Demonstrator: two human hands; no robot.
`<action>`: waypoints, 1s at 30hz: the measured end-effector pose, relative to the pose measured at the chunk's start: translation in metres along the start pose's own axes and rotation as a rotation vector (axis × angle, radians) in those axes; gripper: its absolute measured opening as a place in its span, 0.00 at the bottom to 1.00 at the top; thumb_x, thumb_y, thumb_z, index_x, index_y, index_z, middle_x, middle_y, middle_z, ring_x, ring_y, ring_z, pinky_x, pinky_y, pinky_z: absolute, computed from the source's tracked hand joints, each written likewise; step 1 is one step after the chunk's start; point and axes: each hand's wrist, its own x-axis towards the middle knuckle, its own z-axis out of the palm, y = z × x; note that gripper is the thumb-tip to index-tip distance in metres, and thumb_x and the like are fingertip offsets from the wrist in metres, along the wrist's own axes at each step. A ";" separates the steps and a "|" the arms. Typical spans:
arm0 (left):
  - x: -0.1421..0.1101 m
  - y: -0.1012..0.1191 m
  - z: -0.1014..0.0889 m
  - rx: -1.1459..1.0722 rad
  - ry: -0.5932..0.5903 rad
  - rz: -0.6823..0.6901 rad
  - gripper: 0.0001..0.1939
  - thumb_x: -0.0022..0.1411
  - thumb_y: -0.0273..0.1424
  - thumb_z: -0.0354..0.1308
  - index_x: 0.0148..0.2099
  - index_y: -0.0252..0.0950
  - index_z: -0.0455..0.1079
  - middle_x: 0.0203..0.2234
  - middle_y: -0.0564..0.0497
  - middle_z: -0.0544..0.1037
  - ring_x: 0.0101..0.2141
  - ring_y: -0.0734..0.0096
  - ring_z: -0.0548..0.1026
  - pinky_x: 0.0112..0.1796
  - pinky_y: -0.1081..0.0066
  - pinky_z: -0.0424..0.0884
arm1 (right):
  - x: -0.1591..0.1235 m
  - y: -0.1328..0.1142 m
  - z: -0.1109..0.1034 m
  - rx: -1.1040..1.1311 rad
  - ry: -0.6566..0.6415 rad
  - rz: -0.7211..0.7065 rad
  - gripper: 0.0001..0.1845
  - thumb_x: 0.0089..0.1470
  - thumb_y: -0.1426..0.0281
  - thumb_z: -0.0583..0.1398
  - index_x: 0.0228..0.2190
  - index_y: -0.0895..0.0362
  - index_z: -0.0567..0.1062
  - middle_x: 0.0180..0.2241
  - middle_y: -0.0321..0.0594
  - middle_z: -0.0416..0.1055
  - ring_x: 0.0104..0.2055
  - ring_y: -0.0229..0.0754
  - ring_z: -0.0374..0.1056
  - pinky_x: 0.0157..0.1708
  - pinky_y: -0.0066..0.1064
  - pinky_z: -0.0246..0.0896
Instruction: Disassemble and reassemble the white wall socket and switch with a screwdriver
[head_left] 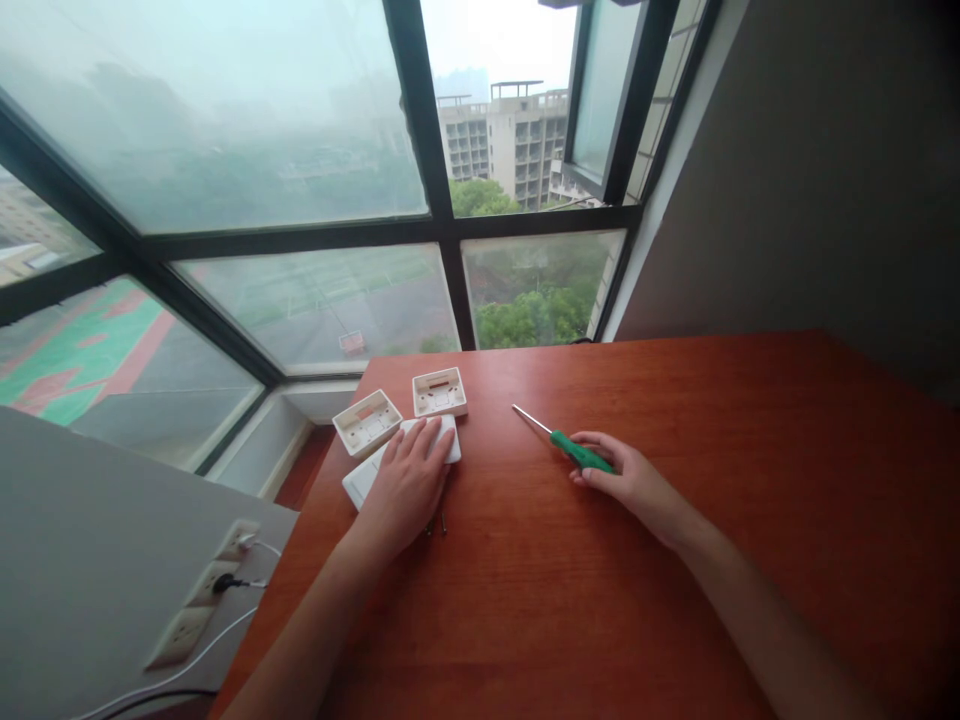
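From my place I see my right hand (630, 475) with its grip closed around the green handle of the screwdriver (581, 455). The metal shaft points away from me and to the left; I cannot tell if its tip touches the table (562, 590).

My left hand (401, 485) lies palm down over the white panels (361, 484). Its grip is spread, with the fingers on top of the panels and a little apart from one another. Just beyond these fingers there are two white open boxes (441, 409), near the far left corner of the table, and their hollow sides look upward. Two small screws (443, 524) are on the table, just beside the left hand, on its right side.

Behind the table stands a dark-framed window (442, 232). Low on the left, the wall sockets (180, 637) carry a black plug (223, 583) and a white plug (246, 543).
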 end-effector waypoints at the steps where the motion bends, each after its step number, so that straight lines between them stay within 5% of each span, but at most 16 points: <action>1: 0.001 0.002 -0.001 -0.002 0.002 0.000 0.21 0.67 0.28 0.49 0.61 0.32 0.63 0.61 0.36 0.64 0.60 0.46 0.62 0.58 0.48 0.59 | 0.000 0.001 0.005 -0.056 0.015 -0.032 0.24 0.48 0.69 0.62 0.49 0.56 0.72 0.47 0.45 0.76 0.45 0.48 0.74 0.49 0.44 0.68; 5: 0.004 0.015 -0.009 -0.049 0.057 -0.001 0.22 0.64 0.26 0.51 0.60 0.33 0.63 0.61 0.37 0.64 0.61 0.46 0.60 0.60 0.45 0.56 | -0.001 0.003 0.025 -0.280 0.076 -0.181 0.27 0.45 0.77 0.59 0.50 0.56 0.72 0.51 0.46 0.73 0.53 0.50 0.68 0.58 0.45 0.58; 9: 0.009 0.046 -0.023 -0.210 0.053 0.125 0.21 0.65 0.24 0.49 0.59 0.33 0.63 0.59 0.39 0.66 0.58 0.52 0.64 0.57 0.53 0.62 | -0.004 0.006 0.039 -0.443 0.093 -0.291 0.31 0.46 0.81 0.54 0.54 0.56 0.69 0.54 0.47 0.70 0.56 0.48 0.65 0.60 0.44 0.56; 17: 0.001 0.114 -0.035 -0.338 -0.184 0.296 0.05 0.64 0.27 0.50 0.38 0.37 0.67 0.32 0.50 0.76 0.32 0.63 0.74 0.33 0.65 0.69 | 0.006 -0.003 0.057 -0.658 0.050 -0.364 0.28 0.50 0.77 0.56 0.54 0.57 0.69 0.49 0.47 0.73 0.50 0.52 0.66 0.52 0.45 0.62; 25: -0.012 0.117 -0.016 -0.402 -0.216 0.267 0.02 0.62 0.28 0.52 0.35 0.38 0.65 0.31 0.51 0.75 0.32 0.65 0.73 0.31 0.69 0.66 | 0.014 -0.008 0.056 -0.690 0.059 -0.356 0.26 0.49 0.79 0.56 0.51 0.57 0.71 0.47 0.48 0.72 0.49 0.52 0.64 0.53 0.45 0.59; 30: -0.012 0.119 -0.003 -0.510 -0.170 0.236 0.07 0.60 0.25 0.52 0.41 0.38 0.67 0.35 0.50 0.76 0.35 0.63 0.74 0.35 0.67 0.69 | 0.025 -0.003 0.075 -0.599 0.045 -0.361 0.25 0.49 0.74 0.60 0.51 0.58 0.69 0.49 0.49 0.71 0.52 0.52 0.64 0.54 0.45 0.60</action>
